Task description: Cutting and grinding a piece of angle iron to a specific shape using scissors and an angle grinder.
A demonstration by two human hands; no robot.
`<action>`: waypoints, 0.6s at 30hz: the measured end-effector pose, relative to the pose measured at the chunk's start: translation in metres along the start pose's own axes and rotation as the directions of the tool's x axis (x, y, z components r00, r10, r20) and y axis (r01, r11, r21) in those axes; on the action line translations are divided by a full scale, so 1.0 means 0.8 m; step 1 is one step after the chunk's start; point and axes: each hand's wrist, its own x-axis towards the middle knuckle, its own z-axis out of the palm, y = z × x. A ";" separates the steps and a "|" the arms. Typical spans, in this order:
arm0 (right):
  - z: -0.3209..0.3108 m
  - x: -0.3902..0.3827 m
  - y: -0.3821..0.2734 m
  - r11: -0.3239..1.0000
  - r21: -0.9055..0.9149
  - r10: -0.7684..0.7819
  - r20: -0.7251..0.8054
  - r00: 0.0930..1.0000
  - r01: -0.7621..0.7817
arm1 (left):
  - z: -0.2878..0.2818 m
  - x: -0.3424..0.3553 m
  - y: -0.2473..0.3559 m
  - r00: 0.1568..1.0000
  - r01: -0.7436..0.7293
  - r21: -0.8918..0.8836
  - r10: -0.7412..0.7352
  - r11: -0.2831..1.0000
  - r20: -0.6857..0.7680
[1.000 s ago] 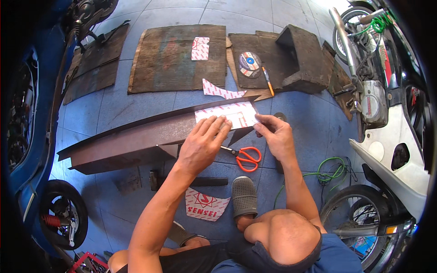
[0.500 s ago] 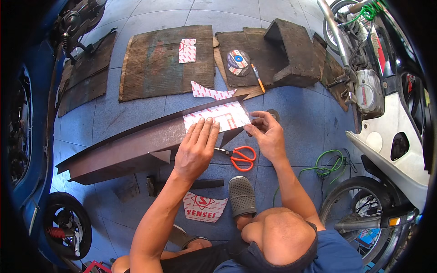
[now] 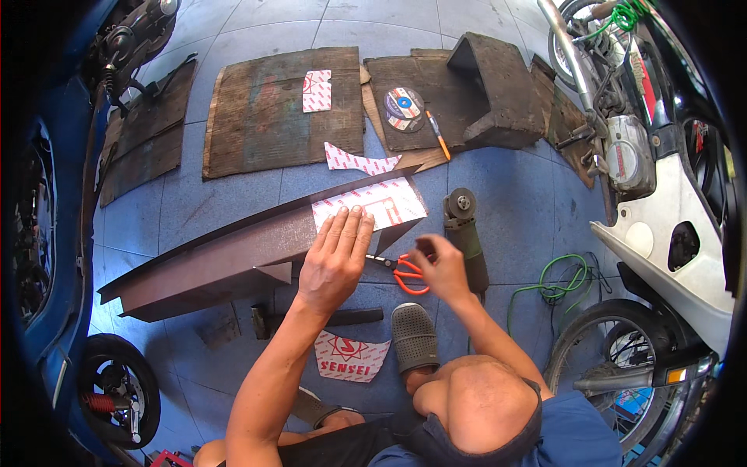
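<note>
My left hand lies flat, fingers stretched together, on a white card with red print. Under that card is a long brown sheet-metal channel, slanting from lower left to upper right. My right hand is off the card, bent beside the red-handled scissors; its fingers are smeared and partly cover the handles, so a grip cannot be made out. The scissors' blades run partly under the channel's edge. An angle grinder lies just right of my right hand.
A hammer and a printed card piece lie near my feet. Beyond the channel are cardboard sheets, card scraps, cutting discs, a cutter knife and a dark box. Motorbikes flank both sides; a green cable lies right.
My right hand has left the card's right end and moved down to the scissors' handles, uncovering the grinder. My left hand stays pressed on the card.
</note>
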 end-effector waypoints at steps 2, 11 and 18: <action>0.019 -0.020 0.039 0.963 -0.238 -0.086 0.185 0.979 0.129 | 0.004 0.001 0.000 1.000 0.005 -0.006 -0.005 1.000 -0.004; 0.029 -0.037 0.086 0.874 -0.429 -0.096 0.308 0.947 0.228 | 0.005 0.002 -0.001 0.999 -0.031 0.015 0.032 0.999 -0.039; -0.043 -0.036 0.015 0.943 -0.248 0.298 0.338 0.892 -0.221 | 0.009 0.009 -0.009 0.997 -0.048 0.064 0.052 0.997 -0.063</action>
